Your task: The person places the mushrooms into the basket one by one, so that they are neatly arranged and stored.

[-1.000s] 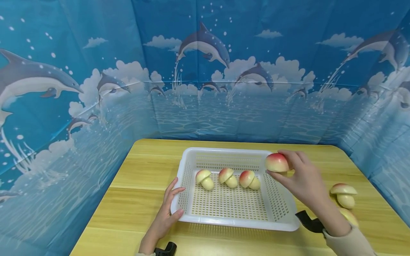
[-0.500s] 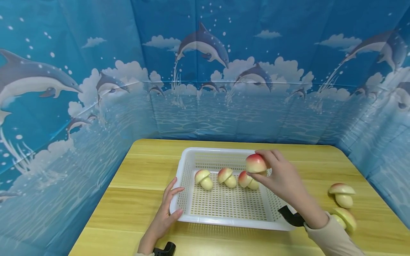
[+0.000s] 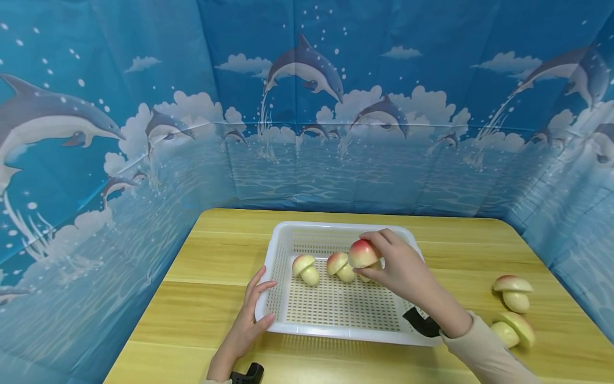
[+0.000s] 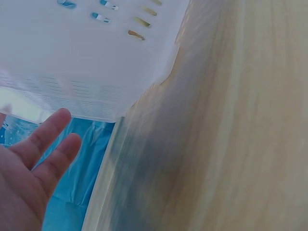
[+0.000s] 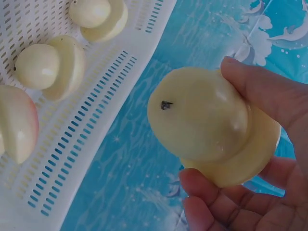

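Over the white plastic basket [image 3: 336, 333], my right hand [image 3: 400, 269] pinches a toy mushroom [image 3: 363, 254] by its red-topped cap, between thumb and fingers. In the right wrist view the pale rounded stem of this toy mushroom [image 5: 192, 115] faces the camera, with a small dark mark on its end. Two toy mushrooms [image 3: 306, 270] [image 3: 341, 266] lie on the basket's floor; a third is mostly hidden behind my right hand. At the basket's left side, my left hand [image 3: 247, 322] rests against the rim with spread, fairly straight fingers.
Two more toy mushrooms [image 3: 514, 293] [image 3: 513, 329] lie on the wooden table [image 3: 192, 298] right of the basket, the nearer one beside my right sleeve. A blue dolphin-print curtain [image 3: 307, 176] hangs behind the table and along both sides.
My right hand has carried the toy mushroom left and slightly down, from the basket's right rim to above the mushrooms inside. My left hand has stayed at the rim.
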Motion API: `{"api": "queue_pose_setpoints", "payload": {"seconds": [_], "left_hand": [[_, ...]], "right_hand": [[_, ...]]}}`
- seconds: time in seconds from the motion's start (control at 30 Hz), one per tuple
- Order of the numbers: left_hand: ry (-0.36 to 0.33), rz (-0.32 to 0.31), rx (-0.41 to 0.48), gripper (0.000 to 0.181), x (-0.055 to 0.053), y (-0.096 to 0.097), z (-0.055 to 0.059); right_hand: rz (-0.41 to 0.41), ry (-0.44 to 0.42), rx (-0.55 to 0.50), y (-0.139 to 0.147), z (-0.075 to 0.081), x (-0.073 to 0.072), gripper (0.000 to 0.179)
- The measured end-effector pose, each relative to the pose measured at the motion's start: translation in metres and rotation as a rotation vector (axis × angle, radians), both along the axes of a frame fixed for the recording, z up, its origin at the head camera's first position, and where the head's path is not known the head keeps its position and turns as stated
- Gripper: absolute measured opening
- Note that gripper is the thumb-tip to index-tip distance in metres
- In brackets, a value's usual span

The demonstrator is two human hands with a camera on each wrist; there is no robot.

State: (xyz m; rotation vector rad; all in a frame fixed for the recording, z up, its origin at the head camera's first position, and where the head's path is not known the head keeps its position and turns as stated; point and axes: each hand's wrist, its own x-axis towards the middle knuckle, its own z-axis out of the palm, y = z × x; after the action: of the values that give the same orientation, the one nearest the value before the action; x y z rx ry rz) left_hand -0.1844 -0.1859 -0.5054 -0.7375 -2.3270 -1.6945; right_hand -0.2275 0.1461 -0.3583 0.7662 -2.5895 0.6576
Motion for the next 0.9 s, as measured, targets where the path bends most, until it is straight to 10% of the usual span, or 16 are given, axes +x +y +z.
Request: {"api": "queue_pose_setpoints", "payload": {"seconds": [0.9], "left_hand": [[-0.007, -0.017, 0.012, 0.056, 0.0, -0.002, 0.0]], "right_hand": [[0.159, -0.11, 0.122, -0.027, -0.013, -0.029, 0.056]]}}
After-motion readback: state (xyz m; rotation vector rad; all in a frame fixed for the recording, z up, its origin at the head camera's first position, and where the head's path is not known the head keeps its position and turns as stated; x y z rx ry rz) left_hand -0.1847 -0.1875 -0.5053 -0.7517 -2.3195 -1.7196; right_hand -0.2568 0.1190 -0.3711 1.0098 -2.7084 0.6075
